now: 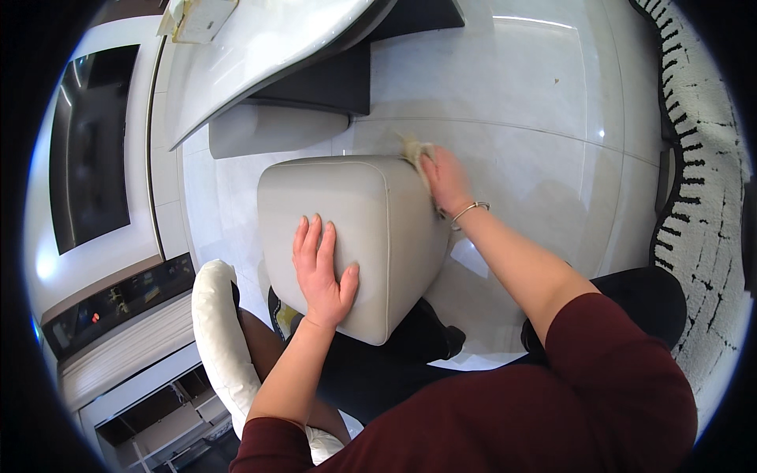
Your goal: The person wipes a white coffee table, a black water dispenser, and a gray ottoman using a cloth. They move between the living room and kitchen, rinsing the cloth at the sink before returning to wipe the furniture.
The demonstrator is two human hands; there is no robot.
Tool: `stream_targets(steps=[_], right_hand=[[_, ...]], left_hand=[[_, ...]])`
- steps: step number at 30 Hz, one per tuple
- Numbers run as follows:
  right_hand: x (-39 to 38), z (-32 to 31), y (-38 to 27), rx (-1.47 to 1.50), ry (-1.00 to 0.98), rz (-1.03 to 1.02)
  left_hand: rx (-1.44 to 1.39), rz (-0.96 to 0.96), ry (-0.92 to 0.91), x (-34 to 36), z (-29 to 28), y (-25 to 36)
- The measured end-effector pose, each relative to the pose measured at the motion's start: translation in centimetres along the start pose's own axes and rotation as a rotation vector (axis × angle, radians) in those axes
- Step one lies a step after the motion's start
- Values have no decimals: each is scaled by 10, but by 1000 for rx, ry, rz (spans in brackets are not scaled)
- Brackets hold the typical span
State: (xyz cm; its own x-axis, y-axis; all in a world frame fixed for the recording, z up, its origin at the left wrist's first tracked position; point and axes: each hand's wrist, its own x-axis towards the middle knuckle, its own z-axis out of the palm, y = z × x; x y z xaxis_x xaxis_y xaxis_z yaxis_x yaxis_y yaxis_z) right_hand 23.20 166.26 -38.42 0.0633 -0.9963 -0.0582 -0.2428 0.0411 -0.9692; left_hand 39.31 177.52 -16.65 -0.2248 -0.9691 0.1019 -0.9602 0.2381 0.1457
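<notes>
A grey-beige padded stool (347, 205) with stitched seams stands in front of me, between my legs and the table. My left hand (322, 276) lies flat on its top, fingers stretched out and holding nothing. At the stool's far right side, my right hand (448, 180) presses a crumpled beige cloth (418, 154) against the upholstery, its fingers closed over it. Part of the cloth is hidden behind the hand. A thin bracelet (471, 210) circles my right wrist.
A glossy white table (276, 39) on a dark base (339, 83) stands ahead; another grey stool (272, 130) sits beneath it. A white-cushioned chair (214, 315) is close on my left. A black-and-white fringed rug (714, 197) lies right, on pale tiles (505, 87).
</notes>
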Motion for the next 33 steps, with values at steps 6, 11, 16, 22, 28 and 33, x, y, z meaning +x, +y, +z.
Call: stream_targets(steps=[6,11,16,22,28,33], right_hand=[[40,-5,35,37,-370,243],[80,-28,-60,223,-721,28],[58,-77,-59,322,-948,-1],[3,-61,-74,624,-570,52],[18,13,-5,95,-148,-232],[11,0,53,-312,-400,362]], left_hand=[[18,8,-14,-1,1,-3],[-16,32,-26,0,-3,-5],[-94,293,-92,-8,-7,-19],[-109,462,-142,-12,-8,-37],[-100,469,-133,-9,-6,-37],[-96,480,-127,-11,-5,-41]])
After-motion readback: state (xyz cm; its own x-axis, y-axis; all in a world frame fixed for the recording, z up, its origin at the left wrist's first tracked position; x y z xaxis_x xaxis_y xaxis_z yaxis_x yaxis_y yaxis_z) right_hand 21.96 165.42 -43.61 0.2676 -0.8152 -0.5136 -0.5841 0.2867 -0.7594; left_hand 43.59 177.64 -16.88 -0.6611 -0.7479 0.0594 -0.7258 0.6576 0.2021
